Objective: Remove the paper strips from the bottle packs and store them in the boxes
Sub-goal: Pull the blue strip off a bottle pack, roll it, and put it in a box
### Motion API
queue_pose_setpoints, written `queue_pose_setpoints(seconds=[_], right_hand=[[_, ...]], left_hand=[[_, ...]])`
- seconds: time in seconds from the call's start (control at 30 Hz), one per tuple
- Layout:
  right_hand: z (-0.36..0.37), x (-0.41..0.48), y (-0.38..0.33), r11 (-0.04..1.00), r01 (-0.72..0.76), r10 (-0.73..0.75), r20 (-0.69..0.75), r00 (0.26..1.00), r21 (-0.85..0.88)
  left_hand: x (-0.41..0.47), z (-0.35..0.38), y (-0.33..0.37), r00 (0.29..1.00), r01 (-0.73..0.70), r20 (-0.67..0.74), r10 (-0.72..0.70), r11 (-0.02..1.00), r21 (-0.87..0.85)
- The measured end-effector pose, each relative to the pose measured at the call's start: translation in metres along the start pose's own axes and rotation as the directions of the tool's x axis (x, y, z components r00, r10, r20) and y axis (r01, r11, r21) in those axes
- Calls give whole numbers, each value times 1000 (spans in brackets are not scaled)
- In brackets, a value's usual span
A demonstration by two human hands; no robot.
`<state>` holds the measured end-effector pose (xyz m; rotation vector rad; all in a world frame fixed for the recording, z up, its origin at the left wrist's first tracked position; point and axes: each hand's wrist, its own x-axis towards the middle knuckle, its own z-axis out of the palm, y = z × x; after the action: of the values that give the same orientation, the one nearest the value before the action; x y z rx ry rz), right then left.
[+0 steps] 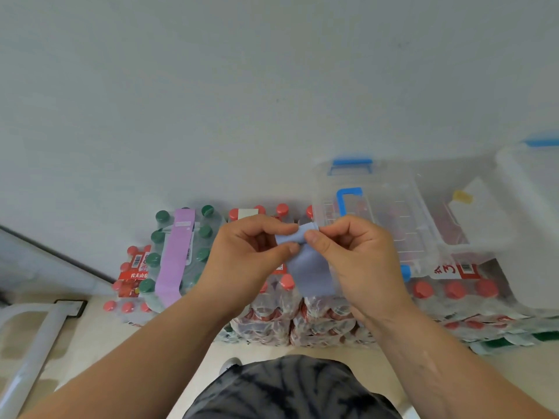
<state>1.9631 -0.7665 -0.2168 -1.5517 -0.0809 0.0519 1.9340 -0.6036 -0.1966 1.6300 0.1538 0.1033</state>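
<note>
both hands, left hand (251, 252) and right hand (354, 255), pinch and roll the blue paper strip (308, 267); next, i think, it goes into the clear box (378, 213).

Both my bare forearms reach forward and angle inward, so my hands meet in front of my chest. My left hand (251, 255) pinches thumb against forefinger, the other fingers curled in. My right hand (357, 258) mirrors it, thumb tip pressed down, knuckles outward.
</note>
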Motion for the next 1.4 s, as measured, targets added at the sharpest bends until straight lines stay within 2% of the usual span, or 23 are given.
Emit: queue_pose_setpoints(seconds=[0.2, 0.37, 0.47, 0.63, 0.9, 1.07, 1.4], right_hand=[[1, 0, -1, 996, -13, 14, -19, 1000, 87], [-1, -2, -4, 996, -28, 30, -13, 999, 87], [-1, -2, -4, 1000, -14, 14, -7, 1000, 27], [-3, -4, 0, 1000, 4, -4, -27, 1000, 28], [-5, -7, -2, 998, -15, 17, -19, 1000, 63], [-8, -6, -5, 1000, 1, -1, -19, 1000, -2], [-8, -8, -6, 997, -33, 35, -22, 999, 72]], left_hand=[[-1, 2, 7, 1000, 22, 5, -22, 998, -61], [-1, 3, 8, 1000, 24, 3, -24, 995, -96], [-2, 0, 5, 1000, 27, 18, -25, 996, -87], [-4, 2, 4, 997, 78, -3, -79, 988, -135], [-2, 3, 3, 997, 74, -1, -74, 989, -130], [-4, 4, 3, 998, 68, 10, -67, 988, -141], [-1, 6, 3, 995, 102, -6, -104, 987, -126]])
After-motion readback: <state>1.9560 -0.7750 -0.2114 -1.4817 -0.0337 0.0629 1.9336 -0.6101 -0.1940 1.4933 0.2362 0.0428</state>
